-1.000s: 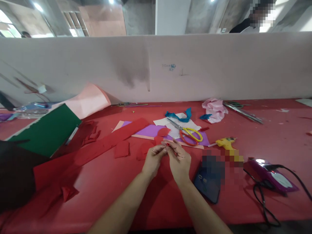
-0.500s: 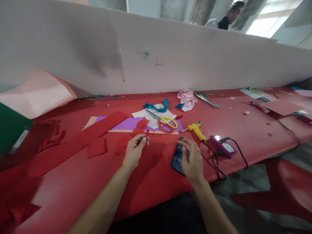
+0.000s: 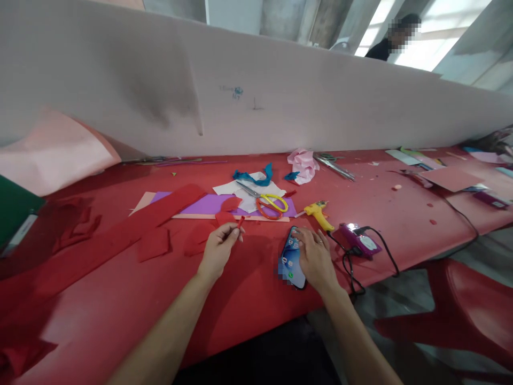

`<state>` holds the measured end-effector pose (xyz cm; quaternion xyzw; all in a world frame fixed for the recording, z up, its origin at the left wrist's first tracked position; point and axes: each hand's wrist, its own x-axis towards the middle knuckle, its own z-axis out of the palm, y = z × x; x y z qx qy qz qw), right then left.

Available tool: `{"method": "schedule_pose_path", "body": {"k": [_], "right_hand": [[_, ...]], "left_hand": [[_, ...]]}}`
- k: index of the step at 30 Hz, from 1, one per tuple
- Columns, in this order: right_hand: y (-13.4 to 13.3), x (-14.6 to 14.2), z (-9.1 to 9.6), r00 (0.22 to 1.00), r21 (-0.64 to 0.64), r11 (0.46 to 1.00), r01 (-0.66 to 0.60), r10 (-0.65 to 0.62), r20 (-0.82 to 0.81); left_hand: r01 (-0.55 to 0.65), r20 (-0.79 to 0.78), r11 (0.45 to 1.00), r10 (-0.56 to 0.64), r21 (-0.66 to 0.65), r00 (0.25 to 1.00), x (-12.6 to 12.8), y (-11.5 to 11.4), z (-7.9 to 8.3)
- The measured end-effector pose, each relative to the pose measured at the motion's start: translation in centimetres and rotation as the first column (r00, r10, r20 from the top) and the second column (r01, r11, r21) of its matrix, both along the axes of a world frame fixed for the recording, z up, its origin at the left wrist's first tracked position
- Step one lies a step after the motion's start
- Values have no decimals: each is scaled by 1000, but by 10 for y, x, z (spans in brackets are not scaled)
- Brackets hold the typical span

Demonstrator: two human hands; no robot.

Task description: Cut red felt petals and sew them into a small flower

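Observation:
My left hand (image 3: 216, 250) pinches a small rolled piece of red paper (image 3: 241, 221) between thumb and fingertips, just above the table. Over the right side of a phone (image 3: 297, 275) hovers my right hand (image 3: 318, 263), fingers stretched out and holding nothing. Its fingertips are at the upper part of the lit screen; whether they touch the glass I cannot tell. Loose cut red pieces (image 3: 199, 239) lie beside my left hand. Beyond both hands, scissors (image 3: 273, 203) with yellow and orange handles rest on white scraps and a purple sheet (image 3: 200, 206).
A yellow glue gun (image 3: 319, 215) and a purple box with black cables (image 3: 360, 240) lie to the right. A long red strip (image 3: 132, 232) crosses the left side. Pink crumpled paper (image 3: 303, 164) sits near the white panel (image 3: 160, 80). A red chair (image 3: 473, 299) stands at right.
The phone's screen has become brighter, and more of it shows beside my right hand. My left hand keeps its pinch on the rolled red paper. The view has shifted slightly.

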<state>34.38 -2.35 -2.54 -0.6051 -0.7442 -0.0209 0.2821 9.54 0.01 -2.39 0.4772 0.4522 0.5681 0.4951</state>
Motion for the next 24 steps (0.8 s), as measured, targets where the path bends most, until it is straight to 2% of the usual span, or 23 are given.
{"method": "schedule_pose_path", "body": {"k": [2, 4, 5, 8, 11, 13, 18, 24], "right_hand": [[-1, -9, 8, 991, -8, 999, 32, -33, -131], [-1, -30, 19, 947, -40, 999, 27, -38, -319], [0, -44, 24, 907, -53, 999, -5, -18, -420], [7, -99, 36, 759, -100, 972, -211, 99, -643], [20, -147, 35, 579, -96, 941, -323, 117, -807], [28, -167, 31, 495, -91, 930, -356, 105, -863], [34, -176, 20, 396, -32, 932, -361, 122, -910], [30, -168, 18, 358, -6, 944, -330, 119, -926]], "left_hand": [[3, 2, 1000, -3, 0, 1000, 1, 0, -1], [1, 5, 1000, -1, 8, 1000, 1, 1, -2], [-2, 10, 1000, 1, 12, 1000, 1, 1, -3], [-12, 93, 1000, 11, 10, 996, -1, 3, -5], [-30, 256, 1000, 31, -8, 966, -4, 4, -5], [-43, 326, 999, 48, -20, 944, -6, 5, -3], [-73, 343, 996, 83, -43, 936, -7, 6, 0], [-59, 242, 998, 62, -17, 968, -7, 6, -6]]}}
